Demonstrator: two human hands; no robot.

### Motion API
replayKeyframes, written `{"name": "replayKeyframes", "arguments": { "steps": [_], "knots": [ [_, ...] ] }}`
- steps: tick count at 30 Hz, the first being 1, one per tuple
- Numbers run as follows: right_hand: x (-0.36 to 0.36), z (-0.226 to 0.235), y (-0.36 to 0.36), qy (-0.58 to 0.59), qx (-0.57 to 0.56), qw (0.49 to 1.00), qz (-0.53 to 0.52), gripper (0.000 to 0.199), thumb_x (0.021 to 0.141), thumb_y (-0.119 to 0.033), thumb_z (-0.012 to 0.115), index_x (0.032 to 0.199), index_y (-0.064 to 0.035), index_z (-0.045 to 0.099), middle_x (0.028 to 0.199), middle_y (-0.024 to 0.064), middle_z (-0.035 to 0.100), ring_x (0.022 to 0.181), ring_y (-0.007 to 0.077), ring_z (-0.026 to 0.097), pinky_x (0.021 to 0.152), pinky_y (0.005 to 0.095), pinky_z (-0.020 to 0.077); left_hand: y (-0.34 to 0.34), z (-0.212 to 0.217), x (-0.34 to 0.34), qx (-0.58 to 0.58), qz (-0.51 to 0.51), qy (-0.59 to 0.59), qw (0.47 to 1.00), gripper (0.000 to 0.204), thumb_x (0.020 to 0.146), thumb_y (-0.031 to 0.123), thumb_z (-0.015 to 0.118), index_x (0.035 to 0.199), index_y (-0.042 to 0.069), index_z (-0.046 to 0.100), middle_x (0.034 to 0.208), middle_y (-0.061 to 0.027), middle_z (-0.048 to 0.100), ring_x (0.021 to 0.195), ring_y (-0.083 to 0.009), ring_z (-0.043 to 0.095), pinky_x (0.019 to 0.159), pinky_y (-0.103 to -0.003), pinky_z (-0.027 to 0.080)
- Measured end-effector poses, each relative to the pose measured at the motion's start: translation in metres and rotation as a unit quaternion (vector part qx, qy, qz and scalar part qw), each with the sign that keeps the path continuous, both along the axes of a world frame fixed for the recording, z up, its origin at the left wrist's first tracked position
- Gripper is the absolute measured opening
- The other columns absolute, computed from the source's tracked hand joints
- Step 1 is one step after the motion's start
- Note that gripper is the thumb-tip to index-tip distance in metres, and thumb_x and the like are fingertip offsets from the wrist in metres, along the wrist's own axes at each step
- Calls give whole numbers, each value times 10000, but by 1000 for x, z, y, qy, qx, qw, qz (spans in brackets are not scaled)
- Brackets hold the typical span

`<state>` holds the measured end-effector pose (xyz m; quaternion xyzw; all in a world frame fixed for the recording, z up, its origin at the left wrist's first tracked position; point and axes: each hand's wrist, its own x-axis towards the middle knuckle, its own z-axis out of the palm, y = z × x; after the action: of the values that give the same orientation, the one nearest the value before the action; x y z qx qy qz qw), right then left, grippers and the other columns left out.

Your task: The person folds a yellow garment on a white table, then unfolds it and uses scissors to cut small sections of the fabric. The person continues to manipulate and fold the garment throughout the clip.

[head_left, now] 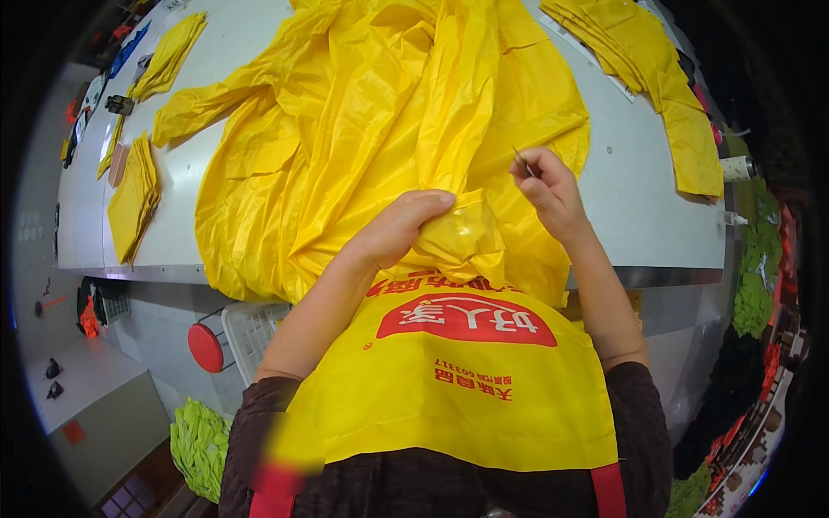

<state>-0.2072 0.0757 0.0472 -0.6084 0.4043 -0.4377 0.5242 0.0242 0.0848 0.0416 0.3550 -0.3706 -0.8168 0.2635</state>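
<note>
Left hand (401, 226) grips yellow raincoat (363, 129) at table edge (164, 263).

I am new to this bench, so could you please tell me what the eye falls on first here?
First comes the big crumpled yellow garment spread over the grey table, filling the middle. At its near edge the left hand bunches a fold of it, while the right hand pinches a thin needle-like tool just above. Stacks of folded yellow pieces lie at the table's left side.
</note>
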Motion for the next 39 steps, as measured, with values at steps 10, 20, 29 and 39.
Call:
{"name": "replayKeyframes", "arguments": {
  "steps": [10, 20, 29, 39],
  "knots": [
    [34, -26, 1, 0, 89, 996, 23, 213, 755, -132, 711, 828, -38, 535, 687, -75, 416, 605, 15, 339, 537, 176, 300, -5, -14, 12, 120, 123, 132, 976, 269, 906, 236, 494, 1051, 13, 536, 986, -88, 611, 888, -170, 599, 810, -316, 481],
    [79, -27, -2, -28, 46, 986, -161, 247, 872, -229, 591, 794, -13, 497, 659, -5, 465, 604, 57, 392, 526, 228, 353, -6, -28, 2, -233, 227, -227, 918, 202, 720, 31, 681, 889, 24, 570, 806, -12, 595, 727, -92, 536, 627, -242, 453],
    [61, -53, -30, 152, -184, 941, -240, 207, 731, -127, 683, 792, -37, 507, 626, 65, 444, 573, 146, 426, 534, 298, 384, -4, -32, -16, -88, 286, -103, 949, 131, 774, 20, 608, 893, 37, 556, 803, -1, 571, 667, -71, 517, 577, -216, 431],
    [52, -21, 41, 49, 94, 993, -54, 259, 703, -133, 745, 871, -66, 560, 671, -76, 401, 591, 27, 359, 534, 178, 302, -30, -14, 32, -480, 314, -306, 760, 195, 615, -119, 500, 677, 52, 429, 622, 20, 372, 553, -95, 346, 501, -208, 292]
  ]
}}
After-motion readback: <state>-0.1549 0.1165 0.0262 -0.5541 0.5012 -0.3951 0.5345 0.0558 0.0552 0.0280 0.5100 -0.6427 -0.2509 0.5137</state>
